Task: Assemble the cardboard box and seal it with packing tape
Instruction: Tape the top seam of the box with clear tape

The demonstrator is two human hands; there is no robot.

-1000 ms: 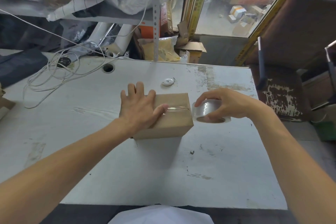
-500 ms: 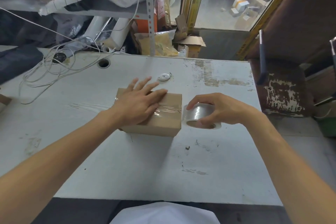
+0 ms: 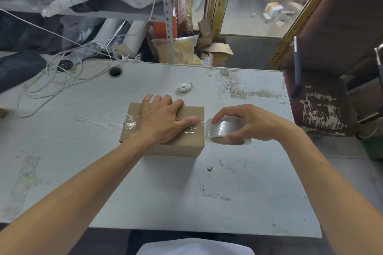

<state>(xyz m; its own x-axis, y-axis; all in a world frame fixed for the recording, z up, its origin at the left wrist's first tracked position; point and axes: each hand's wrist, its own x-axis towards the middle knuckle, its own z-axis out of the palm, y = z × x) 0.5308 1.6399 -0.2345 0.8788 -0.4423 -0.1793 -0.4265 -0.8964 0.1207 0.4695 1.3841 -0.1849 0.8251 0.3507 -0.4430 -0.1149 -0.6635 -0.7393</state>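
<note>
A small closed cardboard box point(image 3: 186, 143) sits in the middle of the white table point(image 3: 165, 188). A strip of clear tape point(image 3: 131, 121) runs across its top and wraps over its left edge. My left hand point(image 3: 163, 121) lies flat on the box top, its thumb pressing the tape near the right edge. Just right of the box, my right hand point(image 3: 246, 123) grips a roll of clear packing tape point(image 3: 224, 130) with curled fingers. The tape still runs from the roll to the box.
A small white round device point(image 3: 183, 88) lies behind the box. Tangled white cables point(image 3: 51, 80) cover the table's far left, near a cable hole point(image 3: 115, 72). Cluttered shelves and bags stand behind the table. A worn brown chair point(image 3: 323, 99) is at the right.
My left hand slid along the box top with fingers now closer together. My right hand with the tape roll stayed at the box's right end, and the view shifted slightly.
</note>
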